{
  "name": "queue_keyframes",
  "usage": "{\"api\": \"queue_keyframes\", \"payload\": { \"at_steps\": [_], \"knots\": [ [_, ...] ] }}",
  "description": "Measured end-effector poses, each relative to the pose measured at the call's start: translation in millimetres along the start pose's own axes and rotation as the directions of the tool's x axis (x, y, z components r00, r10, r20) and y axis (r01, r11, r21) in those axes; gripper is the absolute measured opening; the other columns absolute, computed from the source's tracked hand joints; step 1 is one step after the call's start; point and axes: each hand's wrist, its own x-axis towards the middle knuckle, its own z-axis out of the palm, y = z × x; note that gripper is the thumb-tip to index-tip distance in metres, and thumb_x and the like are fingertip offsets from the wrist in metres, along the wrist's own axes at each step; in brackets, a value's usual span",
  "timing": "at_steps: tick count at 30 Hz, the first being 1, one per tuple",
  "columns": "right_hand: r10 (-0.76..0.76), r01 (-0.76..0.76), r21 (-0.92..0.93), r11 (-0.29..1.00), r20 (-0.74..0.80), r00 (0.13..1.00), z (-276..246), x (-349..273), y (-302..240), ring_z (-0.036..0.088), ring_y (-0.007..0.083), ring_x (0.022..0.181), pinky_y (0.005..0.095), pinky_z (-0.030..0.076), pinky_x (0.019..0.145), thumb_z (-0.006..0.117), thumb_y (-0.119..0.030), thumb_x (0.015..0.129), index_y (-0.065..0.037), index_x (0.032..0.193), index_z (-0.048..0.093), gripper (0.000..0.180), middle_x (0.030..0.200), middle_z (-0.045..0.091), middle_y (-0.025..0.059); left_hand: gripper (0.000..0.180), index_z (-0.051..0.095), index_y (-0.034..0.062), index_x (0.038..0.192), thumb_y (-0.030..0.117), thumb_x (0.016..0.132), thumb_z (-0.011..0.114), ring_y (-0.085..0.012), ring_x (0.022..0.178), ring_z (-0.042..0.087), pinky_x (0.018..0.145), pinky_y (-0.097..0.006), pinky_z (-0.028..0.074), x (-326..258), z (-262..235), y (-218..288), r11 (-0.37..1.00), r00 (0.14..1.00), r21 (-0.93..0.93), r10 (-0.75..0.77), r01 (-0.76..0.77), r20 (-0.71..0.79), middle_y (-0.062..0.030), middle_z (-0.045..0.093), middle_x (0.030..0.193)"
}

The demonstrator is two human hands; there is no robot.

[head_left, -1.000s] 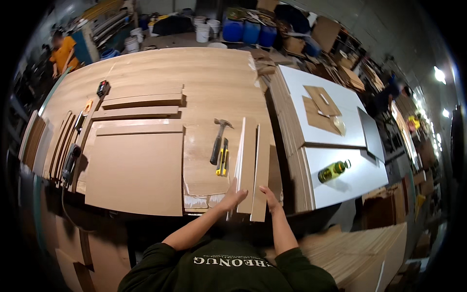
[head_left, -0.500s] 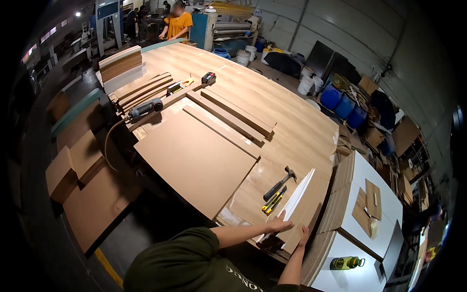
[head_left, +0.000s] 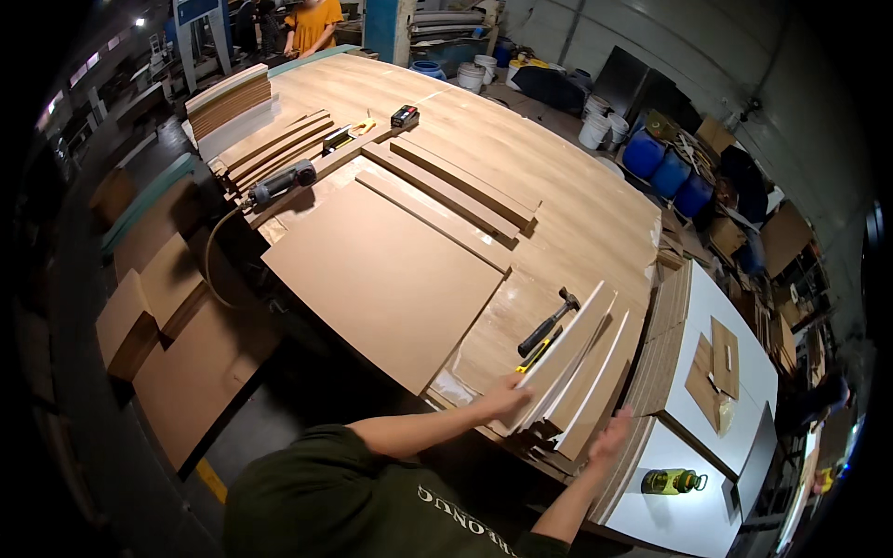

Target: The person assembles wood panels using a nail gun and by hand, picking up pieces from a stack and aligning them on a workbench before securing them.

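My left hand grips the near end of a long, narrow board strip, which leans away from the other strips beside it. These other brown strips with white edges stand at the table's near right corner, their near ends ragged. My right hand is just right of them, fingers spread and a little blurred, with nothing in it. A claw hammer lies left of the strips. Next to it is a yellow-and-black utility knife, partly hidden by the raised strip.
A large brown panel lies on the wood-topped table, with long strips behind it. A power tool with a hose rests at left. White-topped panels carry a green bottle at right. A person in orange stands far back.
The leftmost strip has tilted away to the left in my left hand, opening gaps between the strips. My right hand has come off them, moving right. The view has shifted slightly.
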Motion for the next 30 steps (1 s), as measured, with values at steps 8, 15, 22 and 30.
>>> {"api": "queue_keyframes", "payload": {
  "at_steps": [8, 15, 22, 30],
  "knots": [
    [-0.575, 0.488, 0.313, 0.815, 0.333, 0.747, 144.6, -69.7, -43.5, 0.049, 0.0233, 0.120, 0.0373, 0.035, 0.108, 0.047, -0.022, 0.095, 0.001, 0.131, 0.047, 0.043, 0.128, 0.052, 0.0124, 0.095, 0.047, -0.0022, 0.135, 0.051, 0.065, 0.084, -0.0296, 0.107, 0.064, 0.090, -0.039, 0.051, -141.9, -221.0, 69.2, 0.868, 0.869, 0.481, 0.138, 0.125, -0.475, -0.0222, 0.066, 0.111],
    [-0.008, 0.310, -0.263, 0.914, 0.751, 0.661, 365.6, -160.5, 96.4, 0.058, 0.0213, 0.110, 0.0344, 0.044, 0.098, 0.063, -0.010, 0.086, -0.002, 0.125, 0.054, 0.040, 0.116, 0.062, 0.0100, 0.040, 0.062, 0.0086, 0.118, 0.006, 0.078, 0.065, -0.0342, 0.085, 0.060, 0.073, -0.041, 0.049, -150.0, -453.4, 84.4, 0.261, 0.597, 0.924, 0.707, 0.279, -0.380, -0.0131, 0.064, 0.092],
    [0.105, 0.673, -0.556, 0.488, 0.803, 0.587, 585.6, -183.2, 222.1, 0.031, 0.0335, 0.140, 0.0600, 0.023, 0.109, 0.069, -0.050, 0.079, -0.008, 0.147, 0.031, 0.088, 0.152, 0.033, 0.0154, 0.057, 0.061, 0.0158, 0.123, 0.031, 0.072, 0.077, -0.0335, 0.107, 0.050, 0.093, -0.045, 0.040, -126.5, -559.6, 59.7, 0.275, 0.704, 0.955, 0.656, 0.112, -0.271, -0.0141, 0.053, 0.116],
    [0.236, 0.697, -0.677, 0.236, 0.736, 0.635, 712.4, -191.9, 251.4, 0.012, 0.0324, 0.147, 0.0679, 0.009, 0.109, 0.066, -0.062, 0.076, -0.012, 0.153, 0.021, 0.102, 0.159, 0.021, 0.0075, 0.080, 0.048, 0.0050, 0.132, 0.034, 0.065, 0.081, -0.0311, 0.103, 0.048, 0.086, -0.044, 0.041, -118.8, -615.7, 84.5, 0.442, 0.804, 0.888, 0.477, 0.129, -0.354, -0.0138, 0.051, 0.111]
  ]
}}
